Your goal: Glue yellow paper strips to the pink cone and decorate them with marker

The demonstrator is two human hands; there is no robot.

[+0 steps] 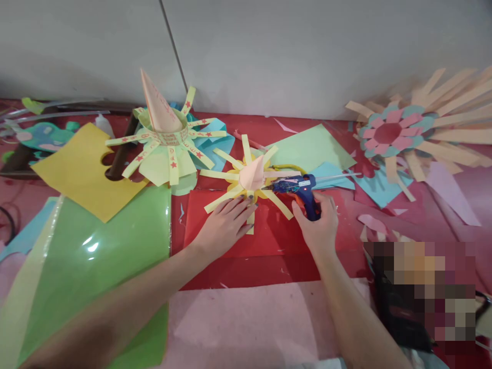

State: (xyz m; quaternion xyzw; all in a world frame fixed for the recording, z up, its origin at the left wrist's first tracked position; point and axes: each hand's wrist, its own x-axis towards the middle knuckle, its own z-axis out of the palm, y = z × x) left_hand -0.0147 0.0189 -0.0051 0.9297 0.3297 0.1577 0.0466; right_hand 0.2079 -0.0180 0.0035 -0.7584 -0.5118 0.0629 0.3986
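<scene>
A small yellow paper flower (232, 176) with pale strips spreading outward lies on a red sheet (215, 246). At its middle stands a short pink paper cone (251, 173). My left hand (226, 221) rests on the flower's near side, fingers stretched out and touching the paper by the cone's base. A blue hot glue gun (305, 192) is gripped in my right hand (320, 228). Its nozzle points left, close to the right side of the cone and petals. A clear glue stick (338, 178) pokes out of its back end.
A larger cone-topped paper piece (159, 113) stands back left, beside a yellow sheet (84, 171) and green plastic-wrapped paper (115, 261). At the right lie a strip-fringed paper flower (417, 123) and blue scraps (380, 184). A pale wall (292, 56) rises behind.
</scene>
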